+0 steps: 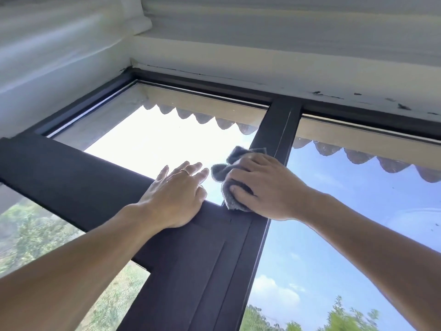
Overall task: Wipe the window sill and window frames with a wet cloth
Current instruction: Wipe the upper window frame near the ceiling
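I observe both forearms reaching up and forward from the bottom corners of the head view toward a dark window frame (191, 271). My left hand (175, 195) lies palm-down on the frame's horizontal bar, its fingers (191, 169) straight and slightly spread, the tips extending past the bar's edge over the glass; a ring (185, 171) sits on one finger. Just to its right, my right hand (259, 185) presses a grey cloth (230, 185) against the junction where the horizontal bar meets the vertical post. Its fingers are curled over the cloth, thumb bearing on the lower fold, with bunched fabric protruding above and left of the knuckles. The two hands are near each other but not touching. Beyond, the upper glass pane (148, 137) shows bright sky and a scalloped roof edge (210, 119). Above the frame, the white wall (262, 51) shows cracked, flaking paint along the joint.
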The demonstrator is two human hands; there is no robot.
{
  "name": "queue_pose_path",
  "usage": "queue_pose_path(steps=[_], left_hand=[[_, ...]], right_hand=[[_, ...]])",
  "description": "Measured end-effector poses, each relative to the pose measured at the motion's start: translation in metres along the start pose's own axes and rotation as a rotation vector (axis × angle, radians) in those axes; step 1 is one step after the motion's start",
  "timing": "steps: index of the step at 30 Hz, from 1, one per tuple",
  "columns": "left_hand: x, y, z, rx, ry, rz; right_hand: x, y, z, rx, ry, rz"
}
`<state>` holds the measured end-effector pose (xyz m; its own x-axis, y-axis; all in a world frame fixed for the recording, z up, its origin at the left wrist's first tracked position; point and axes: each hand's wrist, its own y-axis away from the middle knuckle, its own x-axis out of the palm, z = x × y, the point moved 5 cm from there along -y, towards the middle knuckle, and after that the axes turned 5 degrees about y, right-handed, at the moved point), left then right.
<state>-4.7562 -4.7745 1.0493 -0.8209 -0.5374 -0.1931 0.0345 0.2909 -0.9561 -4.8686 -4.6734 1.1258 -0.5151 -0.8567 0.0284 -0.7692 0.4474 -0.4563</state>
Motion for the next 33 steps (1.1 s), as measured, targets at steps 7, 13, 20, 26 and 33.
queue_pose_path(steps=[7, 13, 20, 26, 33], left_hand=[[-0.003, 0.001, -0.001, -0.008, 0.015, -0.015], [-0.008, -0.001, -0.023, 0.053, 0.038, -0.019], [-0.004, -0.024, -0.042, 0.096, 0.086, 0.000], [0.001, -0.043, -0.054, 0.134, 0.141, 0.035], [-0.003, -0.069, -0.051, 0.141, 0.126, 0.042]], right_hand=[[0.005, 0.016, 0.023, -0.017, -0.079, 0.001], [0.012, -0.016, -0.065, 0.505, -0.117, 0.088], [0.012, -0.036, -0.104, 0.544, -0.121, 0.081], [0.022, -0.064, -0.138, 0.575, -0.110, 0.009], [0.018, -0.107, -0.198, 0.768, -0.210, 0.004]])
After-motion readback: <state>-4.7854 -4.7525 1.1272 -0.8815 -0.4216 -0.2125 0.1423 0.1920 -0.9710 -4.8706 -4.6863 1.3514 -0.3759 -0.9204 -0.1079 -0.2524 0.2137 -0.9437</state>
